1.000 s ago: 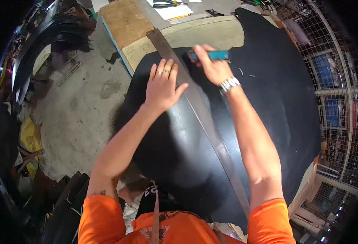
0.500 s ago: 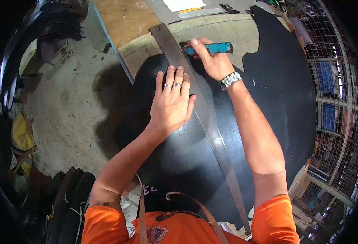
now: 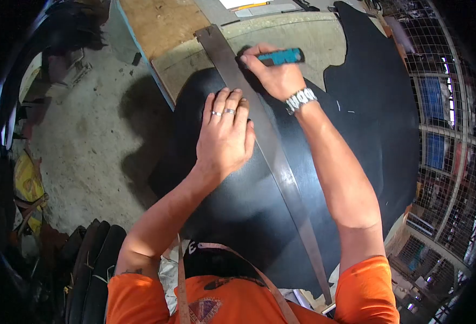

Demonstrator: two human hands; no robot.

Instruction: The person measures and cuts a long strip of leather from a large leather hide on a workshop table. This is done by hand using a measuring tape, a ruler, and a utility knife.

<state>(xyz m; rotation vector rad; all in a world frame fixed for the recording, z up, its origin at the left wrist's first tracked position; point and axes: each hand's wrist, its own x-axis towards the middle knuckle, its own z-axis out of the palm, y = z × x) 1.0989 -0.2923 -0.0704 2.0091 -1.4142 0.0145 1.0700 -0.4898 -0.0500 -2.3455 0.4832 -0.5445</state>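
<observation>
A large sheet of black leather (image 3: 357, 156) spreads over the table, and a long metal straightedge (image 3: 265, 129) lies diagonally across it. My left hand (image 3: 224, 129) rests flat, fingertips on the straightedge and palm over the leather at its left side. Two rings show on its fingers. On the other side, close to the straightedge's far end, my right hand (image 3: 277, 75) is closed round a teal-handled utility knife (image 3: 281, 57). The handle points right and is slightly blurred; the working end by the straightedge is hard to make out.
A brown board (image 3: 165, 27) lies at the table's far left. White paper with a yellow pencil (image 3: 249, 6) sits at the back. Dark rolls (image 3: 95, 264) stand at lower left. Wire mesh shelving (image 3: 448, 119) runs along the right. A strap (image 3: 249, 262) hangs in front of me.
My right hand has shifted slightly up and left with the knife, whose handle has tilted. My left hand stays on the straightedge, and the whole view has moved a little.
</observation>
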